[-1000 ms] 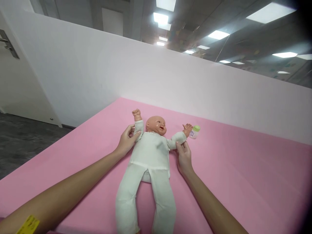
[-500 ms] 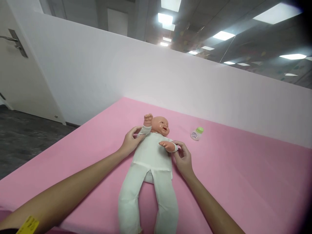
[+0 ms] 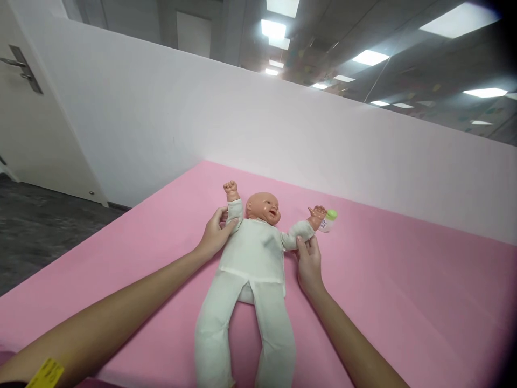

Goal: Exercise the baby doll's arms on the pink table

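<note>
A baby doll (image 3: 252, 253) in a white top and white trousers lies on its back on the pink padded surface (image 3: 383, 307), its head toward the wall. My left hand (image 3: 217, 231) is closed round the doll's sleeved arm at the left, and that arm points up beside the head. At the right, my right hand (image 3: 309, 261) grips the doll's other arm from below near the elbow. This arm reaches outward with its fingers spread. Behind the doll's hand stands a small clear bottle (image 3: 328, 222) with a green cap, partly covered by it.
A white partition wall (image 3: 283, 129) runs along the back of the pink surface. To the left are a door (image 3: 36, 124) with a metal handle and the dark floor (image 3: 52, 226). A yellow tag (image 3: 46, 373) shows by my left forearm.
The doll's right-side arm has swung from across its chest out to the right, with my right hand on it. Its left-side arm has tilted outward and now stands more clear of the head.
</note>
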Motion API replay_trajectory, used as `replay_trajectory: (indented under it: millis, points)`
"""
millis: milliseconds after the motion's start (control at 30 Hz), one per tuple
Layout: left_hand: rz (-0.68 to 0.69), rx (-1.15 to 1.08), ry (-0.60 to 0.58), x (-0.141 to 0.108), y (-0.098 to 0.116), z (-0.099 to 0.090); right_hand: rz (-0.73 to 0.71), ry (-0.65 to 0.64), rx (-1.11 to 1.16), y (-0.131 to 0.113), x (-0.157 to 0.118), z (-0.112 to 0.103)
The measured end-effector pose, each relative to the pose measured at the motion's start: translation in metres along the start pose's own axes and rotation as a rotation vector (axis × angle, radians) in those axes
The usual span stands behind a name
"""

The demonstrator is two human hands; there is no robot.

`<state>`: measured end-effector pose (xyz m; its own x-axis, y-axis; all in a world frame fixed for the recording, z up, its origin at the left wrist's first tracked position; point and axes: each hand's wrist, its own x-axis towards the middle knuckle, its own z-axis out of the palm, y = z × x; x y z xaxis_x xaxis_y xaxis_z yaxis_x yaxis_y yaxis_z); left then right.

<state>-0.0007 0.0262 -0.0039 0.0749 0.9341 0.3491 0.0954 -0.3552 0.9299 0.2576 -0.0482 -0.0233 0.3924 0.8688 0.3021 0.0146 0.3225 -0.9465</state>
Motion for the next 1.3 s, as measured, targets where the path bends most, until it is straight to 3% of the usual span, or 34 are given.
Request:
replay_trajectory:
  millis: [267,467,800,933,1100,1300]
  points:
    - [0.038,0.006,-0.025,0.000,0.003,-0.001,-0.144,-0.099,-0.161,-0.003,-0.007,0.001]
    - [0.037,0.008,-0.051,0.002,-0.004,-0.001,-0.372,-0.244,-0.314,-0.002,-0.007,0.001]
    - [0.071,-0.006,-0.075,0.005,-0.006,-0.001,-0.385,-0.239,-0.336,-0.002,-0.007,0.000]
    - [0.134,0.034,-0.102,0.004,-0.007,-0.002,-0.277,-0.220,-0.249,-0.002,-0.007,0.002]
    - [0.069,0.031,-0.106,0.001,0.002,-0.002,0.083,-0.100,0.098,0.001,0.000,0.001]
    - [-0.052,-0.092,0.046,0.004,-0.005,-0.001,0.250,0.004,0.267,0.007,0.008,-0.004]
